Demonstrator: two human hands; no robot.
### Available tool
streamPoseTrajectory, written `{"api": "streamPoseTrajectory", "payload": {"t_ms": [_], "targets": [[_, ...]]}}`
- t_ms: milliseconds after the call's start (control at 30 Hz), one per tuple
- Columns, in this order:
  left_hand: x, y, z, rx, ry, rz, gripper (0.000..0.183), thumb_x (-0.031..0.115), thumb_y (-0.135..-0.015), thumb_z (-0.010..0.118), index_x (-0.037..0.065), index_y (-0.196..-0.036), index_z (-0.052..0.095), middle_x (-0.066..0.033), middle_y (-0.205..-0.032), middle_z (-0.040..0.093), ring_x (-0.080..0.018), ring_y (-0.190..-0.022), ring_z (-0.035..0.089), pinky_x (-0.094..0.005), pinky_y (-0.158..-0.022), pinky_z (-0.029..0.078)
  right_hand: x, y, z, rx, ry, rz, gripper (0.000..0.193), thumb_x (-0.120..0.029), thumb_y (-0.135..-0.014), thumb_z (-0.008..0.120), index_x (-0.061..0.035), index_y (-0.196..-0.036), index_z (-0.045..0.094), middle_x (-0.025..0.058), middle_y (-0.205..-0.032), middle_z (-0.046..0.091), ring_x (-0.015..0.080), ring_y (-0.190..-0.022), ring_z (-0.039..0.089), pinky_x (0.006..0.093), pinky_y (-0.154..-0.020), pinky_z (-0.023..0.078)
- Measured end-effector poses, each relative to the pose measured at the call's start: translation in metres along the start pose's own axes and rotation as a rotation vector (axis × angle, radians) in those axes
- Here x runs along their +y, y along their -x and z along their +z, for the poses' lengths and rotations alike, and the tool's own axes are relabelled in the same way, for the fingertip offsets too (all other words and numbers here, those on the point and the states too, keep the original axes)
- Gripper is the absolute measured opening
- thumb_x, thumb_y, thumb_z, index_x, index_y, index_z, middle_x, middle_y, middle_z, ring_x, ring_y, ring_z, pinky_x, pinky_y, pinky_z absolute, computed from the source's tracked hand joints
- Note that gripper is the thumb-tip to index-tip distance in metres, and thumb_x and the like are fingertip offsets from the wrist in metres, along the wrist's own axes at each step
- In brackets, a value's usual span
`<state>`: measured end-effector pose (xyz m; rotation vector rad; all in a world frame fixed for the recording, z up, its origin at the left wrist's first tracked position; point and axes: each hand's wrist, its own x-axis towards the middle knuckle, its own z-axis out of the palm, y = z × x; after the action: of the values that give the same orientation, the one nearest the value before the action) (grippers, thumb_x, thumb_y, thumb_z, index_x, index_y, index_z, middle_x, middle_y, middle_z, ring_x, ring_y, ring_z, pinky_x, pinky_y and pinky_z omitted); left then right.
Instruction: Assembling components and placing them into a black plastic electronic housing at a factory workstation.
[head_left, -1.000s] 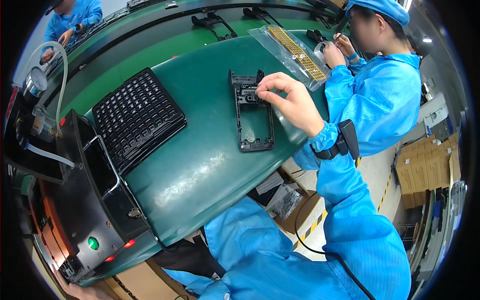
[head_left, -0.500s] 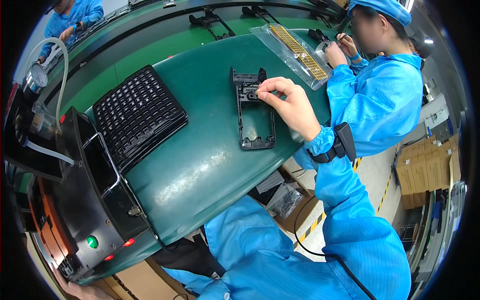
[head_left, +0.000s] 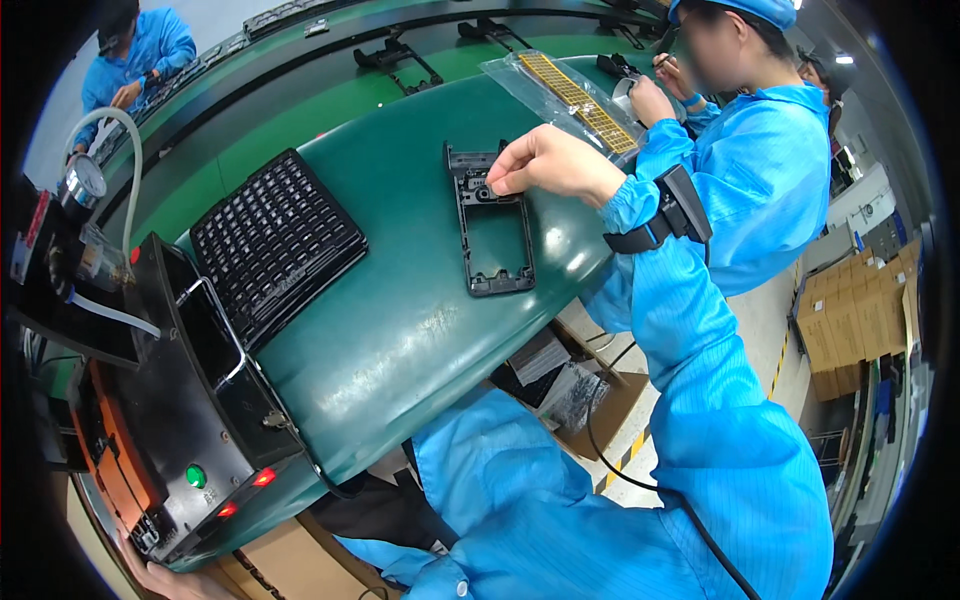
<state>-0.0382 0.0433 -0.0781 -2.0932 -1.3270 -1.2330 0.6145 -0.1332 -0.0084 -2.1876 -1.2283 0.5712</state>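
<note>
A black plastic frame [head_left: 497, 278] with a large rectangular opening lies on the green tabletop, its upper end turned away from me. Above that end my right hand [head_left: 560, 166] is closed in a pinch, thumb and fingertips against the small fittings there. Whatever sits between the fingertips is too small and covered to make out. At the lower left edge my left hand [head_left: 165, 580] rests against the bottom corner of a black machine [head_left: 190, 420], one digit stretched along its side. Its other fingers are mostly hidden.
Left on the table stands a stack of black trays [head_left: 275, 240] with many small pockets. A clear bag [head_left: 520, 85] holding a yellow grid sheet lies at the far right, beside a co-worker in blue [head_left: 745, 160]. Behind runs a conveyor with more black frames [head_left: 400, 65].
The view has shifted a little, so the frame and trays sit slightly differently. My right hand stays pinched at the frame's upper end, its wrist turned flatter. My left hand keeps its place.
</note>
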Motion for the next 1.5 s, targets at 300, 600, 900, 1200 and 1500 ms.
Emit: {"api": "streamPoseTrajectory", "payload": {"t_ms": [300,600,900,1200,1500], "targets": [[0.097,-0.041,-0.037,-0.374,0.114,0.169,0.049,0.029,-0.104,0.039,-0.007,-0.135,0.051,-0.0206,-0.136,0.054,-0.0383,-0.132,0.046,-0.0465,-0.111,0.034,-0.026,0.099,0.107,0.362,0.371,-0.512,0.029,-0.016,-0.087,0.068,-0.0059,-0.114,0.063,0.0108,-0.109,0.06,0.032,-0.109,0.055,0.0451,-0.104,0.038],[0.101,-0.086,-0.026,-0.238,0.237,0.481,0.037,0.024,-0.088,0.068,-0.004,-0.111,0.065,-0.0151,-0.098,0.067,-0.0339,-0.087,0.065,-0.0407,-0.073,0.053,-0.049,0.143,0.108,0.272,0.086,-0.329,0.024,0.001,-0.085,0.064,0.0011,-0.109,0.06,0.0166,-0.105,0.059,0.0354,-0.099,0.056,0.0392,-0.09,0.045],[0.079,-0.043,-0.065,0.032,0.143,0.622,0.038,0.019,-0.077,0.081,0.0,-0.107,0.068,-0.0091,-0.088,0.061,-0.0242,-0.069,0.055,-0.0354,-0.061,0.046,-0.182,0.204,0.126,0.127,0.023,-0.743,0.028,-0.014,-0.083,0.072,0.0009,-0.106,0.064,0.0146,-0.094,0.058,0.0296,-0.084,0.056,0.0365,-0.076,0.047],[0.024,0.117,-0.235,-0.161,-0.355,-0.352,0.01,0.007,-0.089,0.063,0.0,-0.097,0.063,-0.0161,-0.078,0.062,-0.0319,-0.068,0.061,-0.0393,-0.062,0.047,-0.254,0.21,0.205,0.061,0.035,-1.119,0.035,-0.03,-0.089,0.068,0.001,-0.104,0.062,0.0142,-0.086,0.053,0.0275,-0.077,0.049,0.0391,-0.069,0.041],[-0.188,0.301,-0.225,-0.894,-0.383,-0.961,0.025,0.027,-0.09,0.059,0.004,-0.096,0.068,-0.0195,-0.088,0.07,-0.0384,-0.085,0.067,-0.0472,-0.076,0.053,-0.279,0.203,0.236,-0.053,0.084,-1.109,0.03,-0.015,-0.091,0.063,0.0068,-0.11,0.06,0.0176,-0.102,0.052,0.0284,-0.093,0.052,0.0354,-0.084,0.042]]}}
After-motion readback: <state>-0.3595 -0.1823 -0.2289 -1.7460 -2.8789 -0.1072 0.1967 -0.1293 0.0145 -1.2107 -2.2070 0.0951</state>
